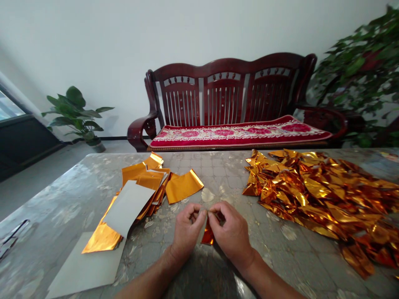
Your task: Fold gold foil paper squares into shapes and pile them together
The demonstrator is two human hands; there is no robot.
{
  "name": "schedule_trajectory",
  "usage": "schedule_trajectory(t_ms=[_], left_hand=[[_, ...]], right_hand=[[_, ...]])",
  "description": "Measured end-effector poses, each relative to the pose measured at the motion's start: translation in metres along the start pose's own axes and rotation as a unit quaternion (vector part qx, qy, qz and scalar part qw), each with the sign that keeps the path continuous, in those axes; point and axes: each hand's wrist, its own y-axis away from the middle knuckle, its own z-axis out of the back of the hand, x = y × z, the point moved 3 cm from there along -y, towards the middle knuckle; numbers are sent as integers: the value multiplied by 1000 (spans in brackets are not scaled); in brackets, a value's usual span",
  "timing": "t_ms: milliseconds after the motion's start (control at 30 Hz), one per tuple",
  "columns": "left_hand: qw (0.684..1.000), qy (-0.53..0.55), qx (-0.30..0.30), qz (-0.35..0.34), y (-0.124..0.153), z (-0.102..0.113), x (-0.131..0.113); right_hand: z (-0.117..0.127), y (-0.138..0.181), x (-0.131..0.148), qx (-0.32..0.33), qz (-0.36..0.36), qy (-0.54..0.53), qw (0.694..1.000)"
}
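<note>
Close together over the table, my left hand [188, 226] and my right hand [230, 230] pinch one sheet of gold foil paper [208, 236] between thumbs and fingertips. Only a shiny orange-gold part of it shows below the thumbs; my fingers hide the rest. Ahead and to the left lies a loose stack of flat gold foil sheets [149, 180], some showing pale backs. One single foil sheet [183, 187] sits at the stack's right side. Right of my hands spreads a large heap of folded gold foil pieces [311, 191].
The table [174, 265] has a glossy, flower-patterned cover. A pair of glasses [14, 238] rests at its left edge. Behind stands a dark red wooden bench [230, 89] with a red floral cushion [240, 133]. Potted plants [76, 112] flank it on both sides.
</note>
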Motion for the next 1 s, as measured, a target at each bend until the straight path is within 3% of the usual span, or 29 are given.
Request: schedule_trajectory(t_ms=[533,767,1000], left_hand=[[997,58,13,50,-3,0,4],[992,98,16,83,-5,2,3],[994,79,21,74,-6,2,8]], right_hand=[[5,2,10,-33,182,63,981],[7,2,11,-17,206,92,974],[7,1,8,-5,216,85,973]])
